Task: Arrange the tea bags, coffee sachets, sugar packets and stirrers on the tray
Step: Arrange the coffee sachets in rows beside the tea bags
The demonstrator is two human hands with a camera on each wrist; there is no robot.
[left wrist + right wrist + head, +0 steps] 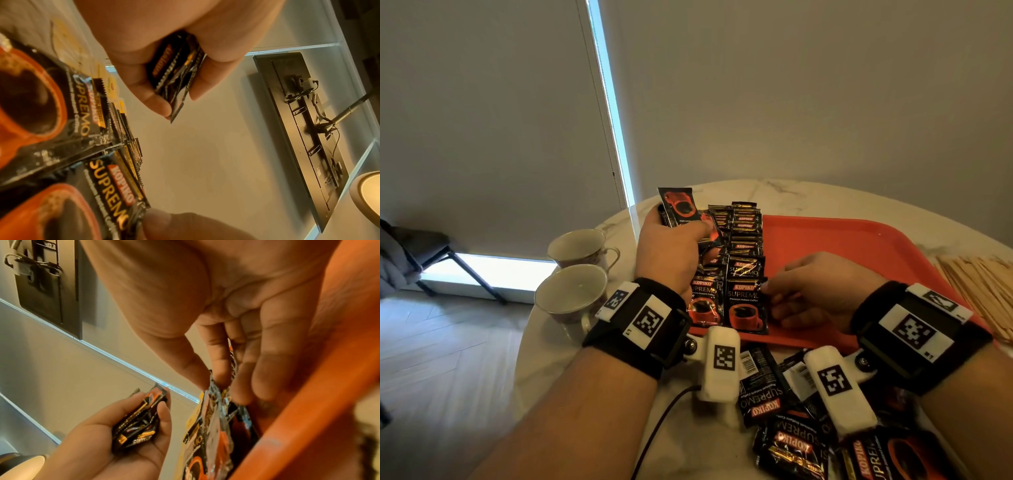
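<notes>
Head view: the red plastic tray (859,240) sits on the round white marble table (808,195). Two overlapping rows of black-and-red coffee sachets (743,260) lie along the tray's left side. The left hand (671,246) is raised over the rows' far end, fingers curled round a small bunch of sachets (678,205). The right hand (815,291) rests on the tray, pinching the right edge of the nearest sachet (746,305) in the right row.

The left wrist view alone shows the bunch (176,73) edge-on, several sachets clamped between thumb and fingers. The right wrist view confirms the pinch (216,386) between thumb and fingertips.

Loose sachets (791,442) lie on the table near the tray's front edge, partly covered by the wrist cameras. Pale wooden stirrers (983,291), right of the tray, are cut off by the frame edge. Two white cups (575,270) stand left of the tray. The sachet count in the bunch cannot be made out.
</notes>
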